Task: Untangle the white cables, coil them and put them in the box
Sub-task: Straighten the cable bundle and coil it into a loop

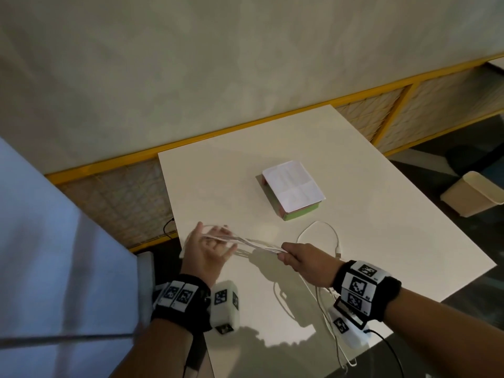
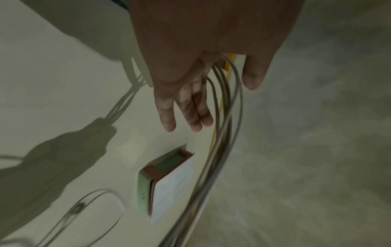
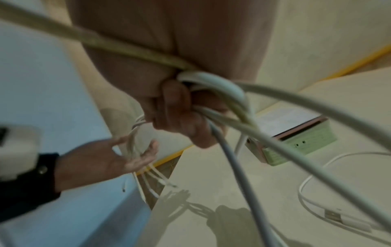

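Over the white table (image 1: 381, 214), a bundle of white cables (image 1: 253, 243) is stretched between my hands. My right hand (image 1: 286, 255) grips one end of the bundle in a fist (image 3: 180, 113), and loose strands trail from it past the table's front edge (image 1: 335, 336). My left hand (image 1: 215, 241) is spread with straight fingers (image 2: 167, 117); the cable loops (image 2: 224, 100) run between thumb and fingers. The box (image 1: 293, 190) with green and pink sides and a white lid lies beyond the hands, also seen as the box (image 2: 169, 183) and the box (image 3: 296, 143).
A separate white cable (image 1: 324, 233) with a USB plug (image 3: 332, 215) lies on the table, right of the hands. A beige bin (image 1: 474, 195) stands on the floor at right. A yellow-framed partition (image 1: 245, 126) runs behind the table. A pale blue surface (image 1: 54, 241) is at left.
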The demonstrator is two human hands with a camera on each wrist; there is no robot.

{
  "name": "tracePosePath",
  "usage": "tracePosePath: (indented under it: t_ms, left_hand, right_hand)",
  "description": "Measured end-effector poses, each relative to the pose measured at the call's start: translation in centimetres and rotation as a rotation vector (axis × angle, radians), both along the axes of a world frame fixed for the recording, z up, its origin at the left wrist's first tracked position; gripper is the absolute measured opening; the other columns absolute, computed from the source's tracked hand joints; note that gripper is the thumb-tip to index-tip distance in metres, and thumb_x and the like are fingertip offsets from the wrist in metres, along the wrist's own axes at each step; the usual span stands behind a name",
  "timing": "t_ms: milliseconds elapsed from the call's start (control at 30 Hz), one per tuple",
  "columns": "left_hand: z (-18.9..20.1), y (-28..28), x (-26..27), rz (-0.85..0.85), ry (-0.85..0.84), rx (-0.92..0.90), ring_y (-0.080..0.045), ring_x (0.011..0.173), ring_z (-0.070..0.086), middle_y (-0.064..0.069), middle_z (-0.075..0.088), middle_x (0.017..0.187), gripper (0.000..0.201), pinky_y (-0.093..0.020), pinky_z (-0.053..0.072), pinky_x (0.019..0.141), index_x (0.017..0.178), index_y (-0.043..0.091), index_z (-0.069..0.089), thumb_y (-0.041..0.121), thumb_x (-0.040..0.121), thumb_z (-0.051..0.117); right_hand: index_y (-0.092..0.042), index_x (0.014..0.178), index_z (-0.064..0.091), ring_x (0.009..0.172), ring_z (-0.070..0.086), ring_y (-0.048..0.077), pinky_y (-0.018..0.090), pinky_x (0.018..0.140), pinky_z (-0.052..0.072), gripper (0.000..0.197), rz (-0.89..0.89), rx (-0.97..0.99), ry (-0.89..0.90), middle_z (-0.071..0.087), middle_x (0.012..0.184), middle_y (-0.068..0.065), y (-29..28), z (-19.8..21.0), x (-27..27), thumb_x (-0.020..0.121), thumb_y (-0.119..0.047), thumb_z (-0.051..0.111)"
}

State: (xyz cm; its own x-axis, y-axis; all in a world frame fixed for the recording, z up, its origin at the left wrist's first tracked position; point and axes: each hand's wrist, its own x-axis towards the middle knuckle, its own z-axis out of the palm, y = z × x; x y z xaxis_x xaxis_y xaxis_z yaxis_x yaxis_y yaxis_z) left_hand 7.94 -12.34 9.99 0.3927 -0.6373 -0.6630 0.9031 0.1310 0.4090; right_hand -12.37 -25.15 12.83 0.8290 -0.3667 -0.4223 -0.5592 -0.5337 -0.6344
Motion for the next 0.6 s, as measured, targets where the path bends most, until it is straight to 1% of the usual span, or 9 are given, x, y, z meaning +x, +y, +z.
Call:
tracePosePath:
  t_ms: [67, 167, 200, 267, 367, 467, 500, 567, 600]
  left_hand:
    - [1.1, -0.6, -2.5, -0.134, -0.015, 0.018, -0.025, 0.110, 0.061, -0.012, 0.064, 0.115, 0.045, -0.049, 0.039, 0.103, 0.116, 0.006, 0.054, 0.046, 0.096, 0.045]
    - [2.5, -1.8, -5.8, -0.262, -0.038, -0.003, -0.025, 0.111, 0.060, -0.013, 0.066, 0.116, 0.041, -0.044, 0.041, 0.101, 0.117, 0.005, 0.055, 0.040, 0.097, 0.043]
    - [2.7, -2.1, -6.5, -0.265, -0.039, -0.009, -0.026, 0.107, 0.062, -0.013, 0.068, 0.111, 0.037, -0.041, 0.043, 0.097, 0.113, 0.004, 0.056, 0.035, 0.098, 0.043]
    - [2.6, -2.6, -7.1, -0.212, -0.040, 0.001, -0.025, 0.091, 0.069, -0.011, 0.071, 0.083, 0.027, -0.035, 0.047, 0.082, 0.096, 0.005, 0.057, 0.026, 0.101, 0.041]
    - [2.5, -3.3, -6.7, -0.075, -0.055, 0.018, -0.024, 0.069, 0.073, -0.003, 0.050, 0.049, 0.033, -0.037, 0.048, 0.071, 0.078, 0.009, 0.047, 0.021, 0.104, 0.033]
    - [2.3, -3.6, -6.1, 0.000, -0.062, 0.016, -0.022, 0.054, 0.068, 0.000, 0.041, 0.044, 0.036, -0.044, 0.049, 0.077, 0.074, 0.010, 0.045, 0.022, 0.105, 0.031]
    - [2.2, -3.6, -6.0, 0.015, -0.060, 0.002, -0.020, 0.049, 0.064, 0.000, 0.041, 0.044, 0.036, -0.045, 0.049, 0.079, 0.074, 0.011, 0.044, 0.021, 0.105, 0.032]
    - [2.0, -3.3, -5.6, 0.040, -0.060, -0.038, -0.017, 0.044, 0.056, 0.001, 0.040, 0.044, 0.036, -0.045, 0.049, 0.080, 0.072, 0.012, 0.044, 0.020, 0.105, 0.032]
    - [1.9, -3.2, -5.3, 0.047, -0.063, -0.052, -0.016, 0.042, 0.052, 0.001, 0.039, 0.044, 0.036, -0.045, 0.049, 0.079, 0.072, 0.012, 0.043, 0.020, 0.105, 0.032]
  right_hand:
    - [-0.024, 0.076, 0.038, 0.062, 0.044, 0.019, 0.033, 0.066, 0.039, 0.026, 0.012, -0.053, -0.008, 0.043, 0.063, -0.009, 0.5, -0.5, 0.2, 0.100, -0.035, 0.034]
    - [-0.017, 0.090, 0.045, 0.070, 0.052, 0.029, 0.038, 0.070, 0.041, 0.025, -0.008, -0.109, -0.056, 0.056, 0.072, 0.005, 1.5, -0.5, 0.8, 0.099, -0.036, 0.033]
    - [-0.013, 0.100, 0.050, 0.073, 0.055, 0.032, 0.037, 0.070, 0.042, 0.027, -0.022, -0.110, -0.086, 0.062, 0.080, 0.012, 1.8, -0.4, 1.1, 0.100, -0.035, 0.034]
    - [-0.010, 0.116, 0.050, 0.075, 0.058, 0.033, 0.034, 0.068, 0.041, 0.031, -0.050, -0.096, -0.125, 0.065, 0.086, 0.017, 2.2, -0.3, 1.5, 0.099, -0.032, 0.036]
    - [-0.017, 0.125, 0.047, 0.076, 0.056, 0.025, 0.027, 0.069, 0.038, 0.034, -0.085, -0.135, -0.128, 0.060, 0.085, 0.007, 2.7, -0.2, 1.4, 0.091, -0.024, 0.052]
    - [-0.027, 0.133, 0.035, 0.114, 0.045, 0.023, 0.037, 0.096, 0.039, 0.070, -0.155, -0.255, -0.026, 0.045, 0.124, 0.002, 3.2, -0.8, 0.0, 0.072, -0.034, 0.066]
    - [-0.030, 0.134, 0.031, 0.117, 0.038, 0.022, 0.039, 0.100, 0.037, 0.078, -0.195, -0.267, 0.006, 0.038, 0.128, 0.000, 3.5, -0.9, -0.5, 0.067, -0.040, 0.070]
    - [-0.029, 0.127, 0.034, 0.108, 0.037, 0.018, 0.035, 0.093, 0.041, 0.078, -0.270, -0.233, 0.019, 0.037, 0.119, -0.003, 3.7, -1.2, -1.5, 0.063, -0.047, 0.074]
    - [-0.026, 0.117, 0.038, 0.097, 0.042, 0.015, 0.031, 0.085, 0.043, 0.067, -0.302, -0.185, -0.006, 0.042, 0.108, -0.005, 3.7, -1.3, -1.8, 0.065, -0.047, 0.074]
